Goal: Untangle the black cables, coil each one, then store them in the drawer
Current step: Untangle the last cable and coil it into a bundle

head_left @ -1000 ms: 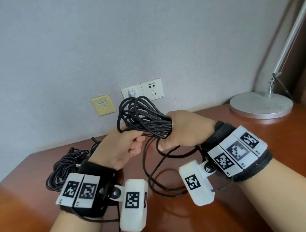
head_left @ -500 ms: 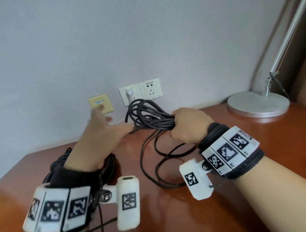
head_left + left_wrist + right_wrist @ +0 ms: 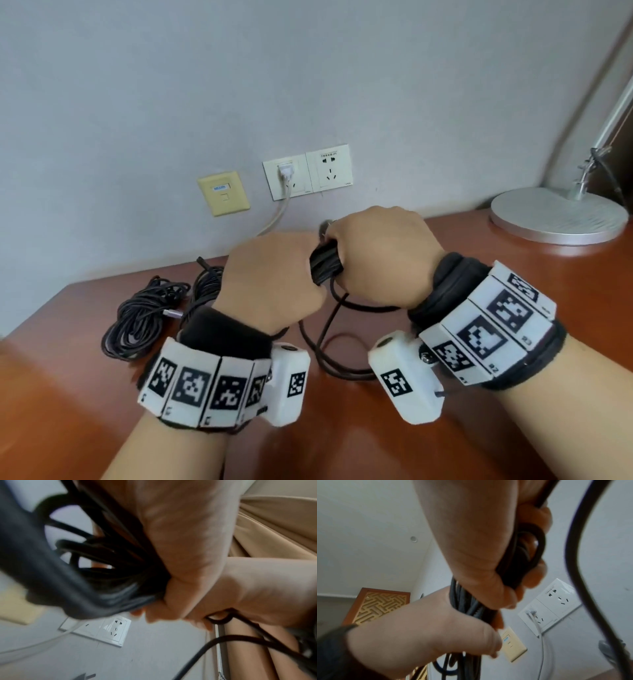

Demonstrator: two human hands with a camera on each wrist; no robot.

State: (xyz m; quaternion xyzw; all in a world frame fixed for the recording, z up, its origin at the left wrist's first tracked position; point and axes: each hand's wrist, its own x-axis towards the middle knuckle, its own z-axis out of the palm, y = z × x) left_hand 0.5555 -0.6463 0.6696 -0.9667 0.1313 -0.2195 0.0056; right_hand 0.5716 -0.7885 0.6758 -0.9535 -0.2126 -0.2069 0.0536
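Both fists are wrapped around one black cable bundle (image 3: 325,262) above the desk (image 3: 411,445): left hand (image 3: 270,281), right hand (image 3: 380,253). Its tail dangles uncoiled. Another coiled cable (image 3: 137,318) sits on the desk. No drawer visible, so nothing's stored yet.

Pale grey wall (image 3: 171,85) behind a reddish-brown wooden bench (image 3: 342,452). On the wall, near the bench's rear edge: a yellow data socket (image 3: 223,193), beside it a white double power outlet (image 3: 307,171) with a white plug. At the far right corner, a round silver lamp base (image 3: 558,216).
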